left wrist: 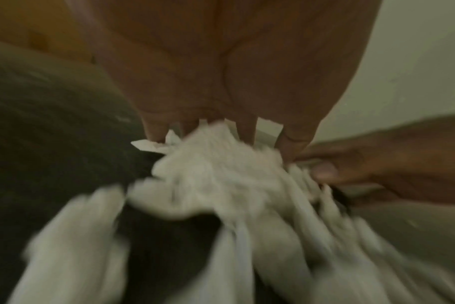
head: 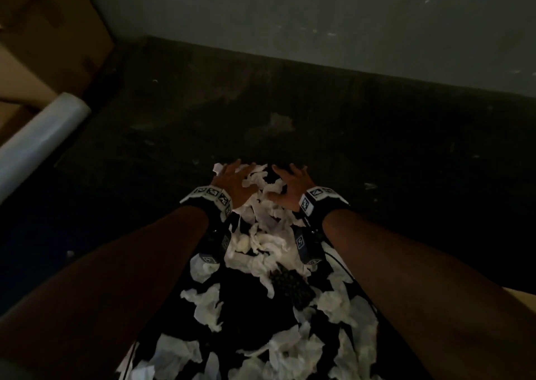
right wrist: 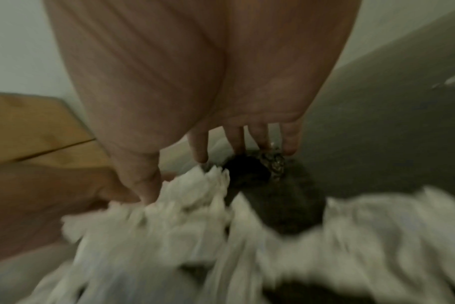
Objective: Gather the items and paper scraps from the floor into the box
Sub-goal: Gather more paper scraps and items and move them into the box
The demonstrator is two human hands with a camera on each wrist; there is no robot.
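Torn white paper scraps (head: pixel 261 243) lie in a long heap on the dark floor (head: pixel 377 147), running from the hands back toward me. My left hand (head: pixel 232 176) rests with spread fingers on the far left end of the heap. My right hand (head: pixel 291 184) rests beside it on the far right end, fingers spread and slightly bent. Neither hand grips anything. The left wrist view shows fingers (left wrist: pixel 294 142) pushed into the scraps (left wrist: pixel 216 164). A black bumpy item (head: pixel 291 288) lies among the scraps; in the right wrist view a dark item (right wrist: pixel 249 170) sits under the fingertips (right wrist: pixel 290 144).
A cardboard box (head: pixel 49 31) stands at the back left against the pale wall (head: pixel 319 17). A roll of clear film (head: pixel 37 142) leans in front of it. A tan edge (head: pixel 526 295) shows at the right, behind my forearm. A few stray scraps (head: pixel 369 186) dot the floor.
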